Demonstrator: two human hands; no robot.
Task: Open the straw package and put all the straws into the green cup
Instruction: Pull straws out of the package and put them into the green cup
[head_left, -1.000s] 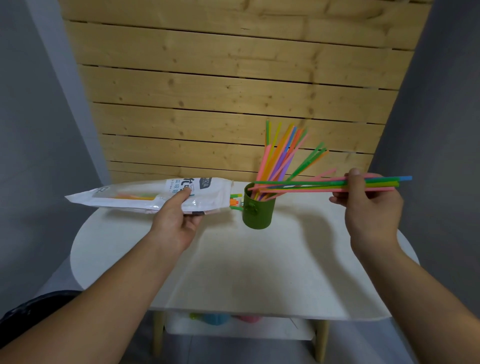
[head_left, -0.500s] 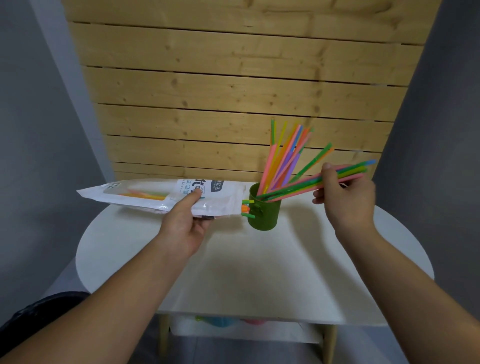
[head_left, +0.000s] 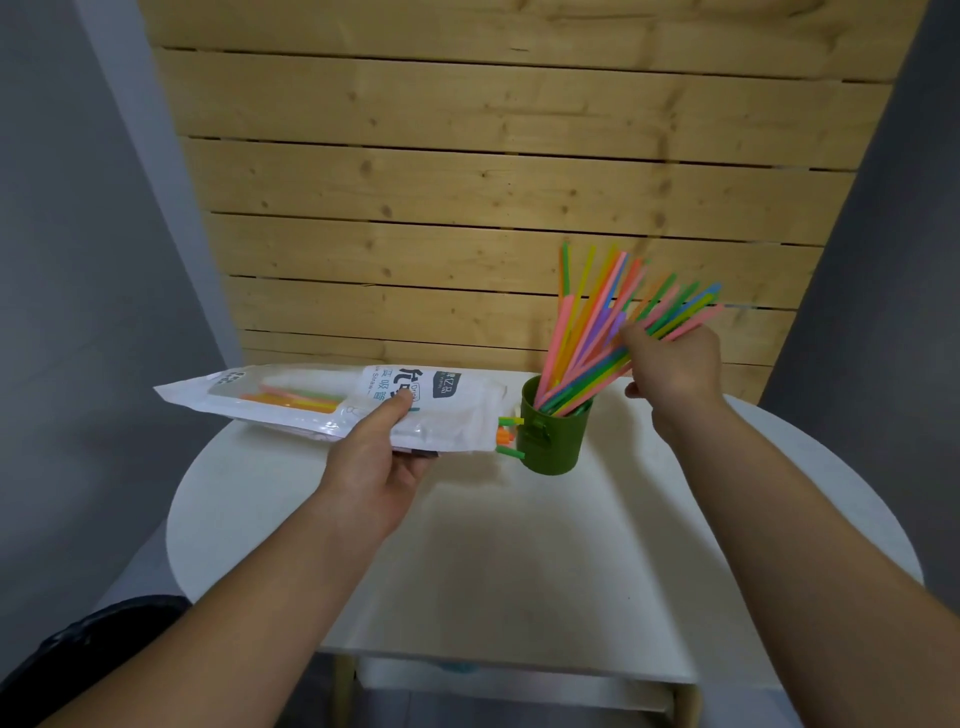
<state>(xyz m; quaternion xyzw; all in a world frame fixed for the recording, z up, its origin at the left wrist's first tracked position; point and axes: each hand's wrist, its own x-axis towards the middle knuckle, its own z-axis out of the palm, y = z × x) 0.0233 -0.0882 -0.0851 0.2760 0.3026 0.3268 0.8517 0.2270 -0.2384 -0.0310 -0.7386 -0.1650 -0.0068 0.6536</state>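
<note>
Filling the near half of the scene, a white round table (head_left: 519, 561) carries a green cup (head_left: 555, 437) at its far side. Left of the cup, the left hand (head_left: 379, 467) clamps the white straw package (head_left: 332, 402) off the table, its open end touching the cup, a few straws inside. Above the cup, the right hand (head_left: 675, 361) grips a bundle of straws (head_left: 597, 364) whose lower ends sit in the cup among others fanning upward.

A round white counter (head_left: 519, 561) fills the centre. At 12 o'clock rises a wall of horizontal pine planks (head_left: 498, 171); grey walls (head_left: 78, 312) flank it at 9 and 3 o'clock.
</note>
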